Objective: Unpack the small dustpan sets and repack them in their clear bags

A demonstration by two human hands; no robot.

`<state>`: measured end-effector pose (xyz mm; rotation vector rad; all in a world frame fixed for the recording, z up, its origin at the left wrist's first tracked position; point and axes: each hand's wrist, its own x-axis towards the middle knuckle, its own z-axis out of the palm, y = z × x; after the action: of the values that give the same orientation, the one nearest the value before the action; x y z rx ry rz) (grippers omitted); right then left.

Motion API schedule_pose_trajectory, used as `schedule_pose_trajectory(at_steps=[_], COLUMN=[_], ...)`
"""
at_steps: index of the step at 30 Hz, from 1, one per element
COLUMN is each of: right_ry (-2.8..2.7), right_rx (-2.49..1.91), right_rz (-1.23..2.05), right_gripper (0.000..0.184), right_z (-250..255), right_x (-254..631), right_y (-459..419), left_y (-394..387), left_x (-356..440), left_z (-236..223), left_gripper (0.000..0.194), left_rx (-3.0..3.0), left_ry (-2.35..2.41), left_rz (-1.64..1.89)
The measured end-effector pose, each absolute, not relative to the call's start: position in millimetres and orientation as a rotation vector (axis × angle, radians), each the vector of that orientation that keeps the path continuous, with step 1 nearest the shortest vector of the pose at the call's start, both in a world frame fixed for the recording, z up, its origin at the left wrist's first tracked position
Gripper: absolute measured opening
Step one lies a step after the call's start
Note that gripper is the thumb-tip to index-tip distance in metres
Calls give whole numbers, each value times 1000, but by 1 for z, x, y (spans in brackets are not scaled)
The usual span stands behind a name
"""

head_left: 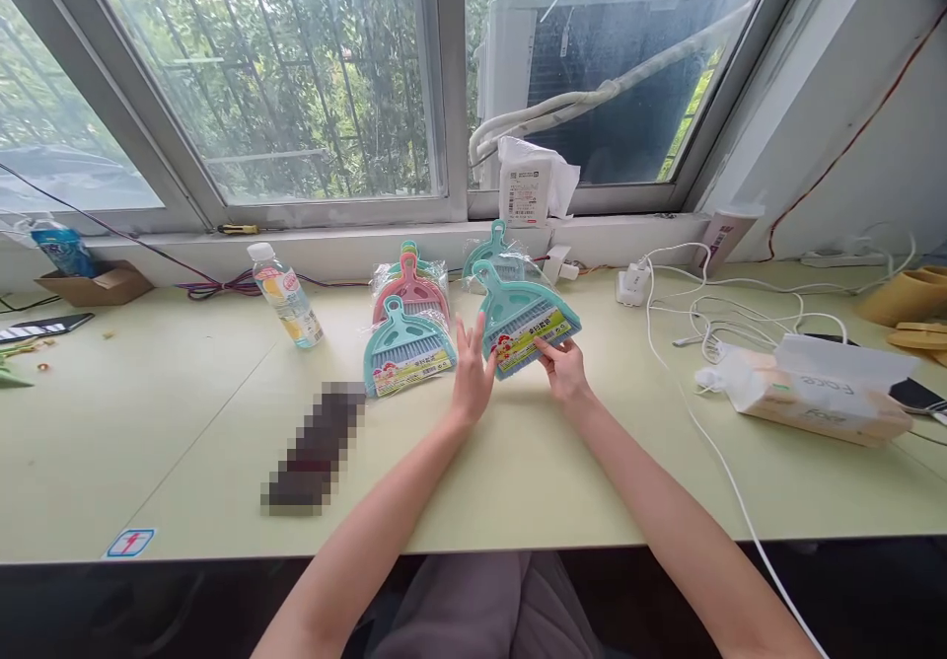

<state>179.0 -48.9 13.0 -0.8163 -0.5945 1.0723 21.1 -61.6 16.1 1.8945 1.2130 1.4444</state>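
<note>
My right hand [565,373] grips the lower right edge of a turquoise mini dustpan and brush set [522,306], thumb on its yellow printed label. The set is tilted, handle pointing up and away. My left hand [473,375] is open, fingers stretched upward along the left side of this set; some fingers are partly behind its edge. Just left of that hand lies another turquoise dustpan and brush set [408,343] in clear wrapping. Behind it is a pink set [409,286] with more colours peeking out. A further turquoise set [497,253] lies behind the held one.
A drink bottle [287,296] stands left, near a pixelated dark object [318,447]. On the right are a charger [633,284], tangled white cables [710,314] and a tissue pack [818,393]. A tissue box [527,190] sits on the window sill.
</note>
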Motion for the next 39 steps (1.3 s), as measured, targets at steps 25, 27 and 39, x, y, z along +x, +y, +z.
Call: schedule_pose_trajectory(at_steps=[25,27,39], right_ry=[-665,-674,-692], right_rx=[-831,-844,-860], right_rz=[1019,1024,994], right_gripper=[49,49,45], right_z=[14,15,32], right_x=[176,175,166], right_y=[-52,-53,-66], left_y=[-69,-70,-87], left_x=[28,29,28], left_z=[25,26,42], left_gripper=[14,12,19], left_rx=[1595,1580,1585], left_ry=[1152,1189,1174], left_rz=[1733,1744,1683])
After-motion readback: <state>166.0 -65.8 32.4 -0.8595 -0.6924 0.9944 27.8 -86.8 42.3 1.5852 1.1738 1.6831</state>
